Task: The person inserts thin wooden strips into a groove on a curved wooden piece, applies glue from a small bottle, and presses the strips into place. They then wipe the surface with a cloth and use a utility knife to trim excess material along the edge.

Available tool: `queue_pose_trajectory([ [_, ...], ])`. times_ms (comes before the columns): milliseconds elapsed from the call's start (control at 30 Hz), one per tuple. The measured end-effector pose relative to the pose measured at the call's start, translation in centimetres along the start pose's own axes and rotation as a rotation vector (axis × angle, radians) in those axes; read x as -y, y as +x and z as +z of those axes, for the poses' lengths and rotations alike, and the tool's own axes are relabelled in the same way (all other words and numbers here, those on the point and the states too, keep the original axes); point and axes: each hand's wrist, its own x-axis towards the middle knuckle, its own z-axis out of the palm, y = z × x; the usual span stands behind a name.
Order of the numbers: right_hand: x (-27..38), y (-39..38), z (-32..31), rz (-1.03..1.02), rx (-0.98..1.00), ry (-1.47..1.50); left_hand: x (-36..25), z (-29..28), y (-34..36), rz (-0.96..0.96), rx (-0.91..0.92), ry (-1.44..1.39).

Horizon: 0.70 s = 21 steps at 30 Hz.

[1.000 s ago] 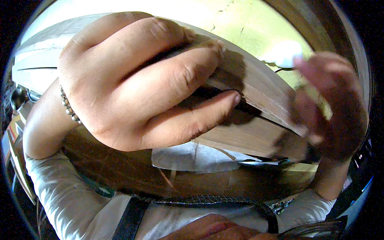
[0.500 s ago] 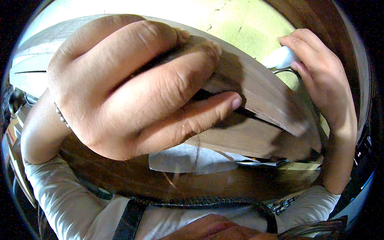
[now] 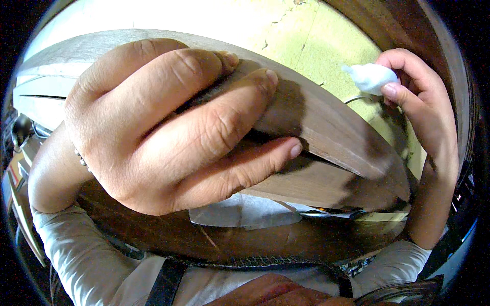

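Note:
My left hand (image 3: 168,122) fills the left and middle of the view, close up. Its bent fingers press over a grey-brown wooden board (image 3: 326,117), which has a narrow dark gap along it. The thumb is hidden. Farther right, past the board's edge, my right hand (image 3: 421,94) pinches a white cotton wad (image 3: 370,76) between thumb and fingers. One end of the wad tapers to a tip pointing left, above a yellow-green surface (image 3: 306,41).
A thin curved dark line, like a wire (image 3: 360,98), shows below the wad. On the near side, a whitish sheet (image 3: 245,211) lies on a dark brown surface (image 3: 286,239). A brown wooden edge (image 3: 398,23) borders the far right.
My right hand has turned and lifted slightly away from the board, so more of the cotton wad shows. My left hand and the board appear slightly lower in view, its grip unchanged.

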Motion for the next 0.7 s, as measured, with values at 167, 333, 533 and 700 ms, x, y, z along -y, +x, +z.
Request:
queue_pose_trajectory([
  [167,0.1,-1.2,-0.1,-0.124,0.044,0.172,-0.6,0.2,-0.4,0.007,0.034,0.030],
  [333,1.2,-1.9,0.3,-0.178,0.035,0.196,-0.8,0.0,-1.0,-0.026,0.038,0.011],
  [533,1.2,-1.7,-0.1,-0.333,0.053,0.073,-0.2,0.3,-0.4,0.030,-0.018,0.010],
  [700,1.4,-1.4,-0.6,-0.451,0.102,-0.036,0.5,0.7,0.2,0.166,-0.086,0.050],
])
